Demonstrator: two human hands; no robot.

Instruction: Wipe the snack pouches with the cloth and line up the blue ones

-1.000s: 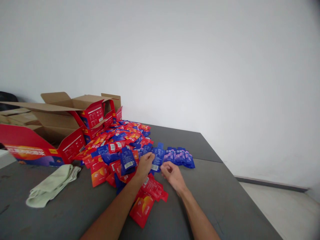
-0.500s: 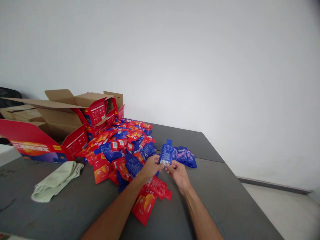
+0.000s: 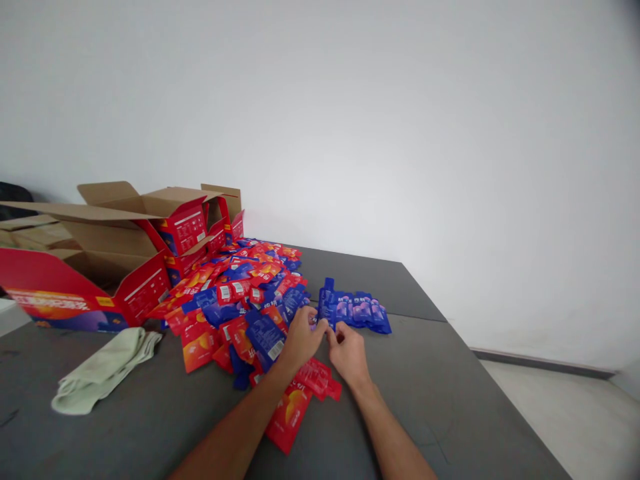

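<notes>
A blue sachet (image 3: 327, 300) with a narrow spout-like top stands upright between my hands, turned partly edge-on. My left hand (image 3: 304, 339) pinches its lower left side. My right hand (image 3: 349, 353) is closed with thumb and forefinger at its bottom corner; the fingers hide most of that end. Just behind and to the right lies an overlapping row of blue sachets (image 3: 363, 311) with purple fruit prints. Left of my hands spreads a heap of mixed red and blue sachets (image 3: 240, 287). A red sachet (image 3: 289, 417) lies under my left forearm.
Open red cartons (image 3: 145, 283) with raised brown flaps stand at the left beyond the heap. A folded pale green cloth (image 3: 105, 370) lies in front of them. The dark grey table (image 3: 430, 380) ends at a slanting right edge, with a white wall (image 3: 400, 133) behind.
The blue sachet, which faced me with its printed back, has turned more edge-on. My right hand's fingers have curled in more, closer to my left. The view has shifted slightly.
</notes>
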